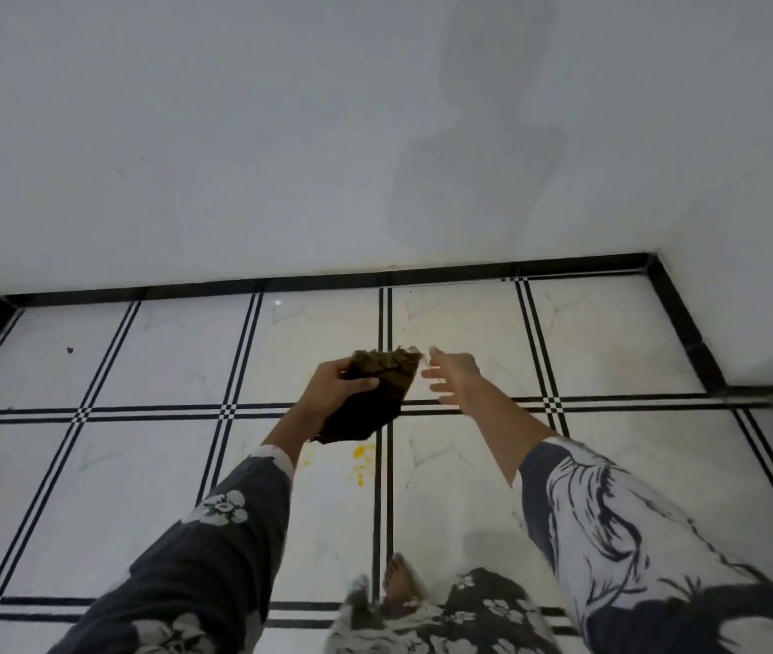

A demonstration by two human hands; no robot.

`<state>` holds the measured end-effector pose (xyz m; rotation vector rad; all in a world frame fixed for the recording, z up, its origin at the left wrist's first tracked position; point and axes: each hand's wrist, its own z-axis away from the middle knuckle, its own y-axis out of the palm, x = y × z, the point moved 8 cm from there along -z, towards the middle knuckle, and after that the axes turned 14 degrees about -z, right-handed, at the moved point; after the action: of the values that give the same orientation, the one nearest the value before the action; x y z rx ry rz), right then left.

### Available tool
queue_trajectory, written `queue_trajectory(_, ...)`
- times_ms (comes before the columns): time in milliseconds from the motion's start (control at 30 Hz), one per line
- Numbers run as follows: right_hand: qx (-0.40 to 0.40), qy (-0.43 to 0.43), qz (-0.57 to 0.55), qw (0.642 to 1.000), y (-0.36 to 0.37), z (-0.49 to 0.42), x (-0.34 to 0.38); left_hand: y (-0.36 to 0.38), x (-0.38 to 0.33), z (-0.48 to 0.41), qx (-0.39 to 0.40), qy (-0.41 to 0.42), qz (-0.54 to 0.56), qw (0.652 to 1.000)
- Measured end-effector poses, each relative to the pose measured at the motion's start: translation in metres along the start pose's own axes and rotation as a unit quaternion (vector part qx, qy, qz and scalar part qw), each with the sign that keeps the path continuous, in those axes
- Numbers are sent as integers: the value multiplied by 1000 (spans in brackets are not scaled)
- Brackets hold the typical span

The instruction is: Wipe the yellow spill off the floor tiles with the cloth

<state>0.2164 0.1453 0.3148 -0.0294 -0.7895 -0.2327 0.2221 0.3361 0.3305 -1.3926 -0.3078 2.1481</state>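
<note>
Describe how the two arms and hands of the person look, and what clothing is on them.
Both hands are bare, with no gloves. The left hand comes out of a dark grey sleeve printed with pale flowers. The right hand comes out of a sleeve that is mostly pale, with dark grey patches and black brush-like lines. Both sleeves end below the elbow, leaving the forearms uncovered.

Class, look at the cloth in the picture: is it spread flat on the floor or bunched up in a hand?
Bunched, off the floor: the left hand grips the dark cloth crumpled.
</note>
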Motion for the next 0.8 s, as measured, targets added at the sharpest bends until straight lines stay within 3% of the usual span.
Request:
queue_trajectory(100,-8,0,75,997,15,25,-42,-21,37,19,-43,-15,-55,997)
queue_trajectory(300,63,-41,165,983,66,93,-117,-41,106,77,-77,-25,-190,978)
queue_trajectory(533,75,-26,198,977,91,133,-176,-65,143,139,-136,-51,-181,973)
queue_trajectory(600,98,-25,196,975,146,165,-202,-106,182,186,-152,-69,-175,970)
queue_trajectory(800,70,-28,203,976,180,160,-217,-128,211,192,-143,-74,-158,974)
